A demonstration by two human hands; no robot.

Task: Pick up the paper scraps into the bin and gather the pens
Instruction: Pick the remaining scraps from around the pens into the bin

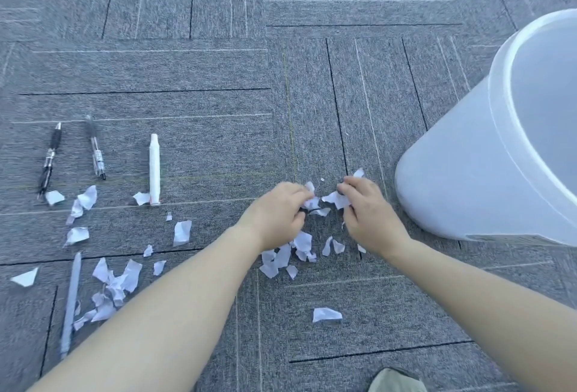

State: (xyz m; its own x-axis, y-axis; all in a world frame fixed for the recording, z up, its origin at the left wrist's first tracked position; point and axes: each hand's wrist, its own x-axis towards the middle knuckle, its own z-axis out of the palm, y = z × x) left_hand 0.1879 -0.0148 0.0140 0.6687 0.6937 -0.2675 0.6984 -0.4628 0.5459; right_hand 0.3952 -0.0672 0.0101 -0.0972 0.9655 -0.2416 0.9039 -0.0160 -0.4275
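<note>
White paper scraps lie scattered on the grey carpet: a cluster (288,256) under my wrists, a pile (114,287) at lower left, and a single scrap (326,314) nearer me. My left hand (276,212) pinches scraps (311,202) in its fingertips. My right hand (367,213) is closed on scraps (337,199). The two hands almost touch, low over the floor. A translucent white bin (487,170) stands just right of my right hand. Two black-and-clear pens (50,157) (97,154), a white pen (154,170) and a grey pen (71,304) lie at left.
Grey carpet tiles (218,79) with dark and light lines stretch away beyond the hands. A bit of olive cloth, likely my knee (396,380), shows at the bottom edge. More loose scraps (76,234) lie among the pens.
</note>
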